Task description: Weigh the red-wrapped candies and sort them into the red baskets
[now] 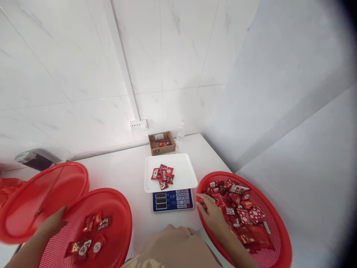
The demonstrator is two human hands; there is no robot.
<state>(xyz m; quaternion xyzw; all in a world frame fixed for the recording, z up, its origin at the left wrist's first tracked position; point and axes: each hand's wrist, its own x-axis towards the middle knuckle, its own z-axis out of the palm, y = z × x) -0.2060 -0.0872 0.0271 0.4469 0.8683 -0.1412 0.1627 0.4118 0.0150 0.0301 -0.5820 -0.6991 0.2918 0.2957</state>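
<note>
My left hand (54, 222) is at the left rim of a round red plastic basket (126, 216), its thumb and fingers about the rim. In that basket lie several small red wrapped packets (96, 245). My right hand (210, 214) reaches over the near left edge of a larger red basket (283, 230), fingers stretched and slightly apart beside a heap of red packets (242, 210). Nothing shows in its grip. Between the baskets stands a blue digital scale (173, 201) with a white tray (182, 171). A small pile of red packets (164, 175) rests on the tray.
Another red basket (85, 175) is at the left, with a dark can-like container (33, 160) behind it. A cardboard box (156, 149) holding a few packets and a clear plastic bottle (180, 132) stand near the wall. A socket (138, 124) is on the tiled wall.
</note>
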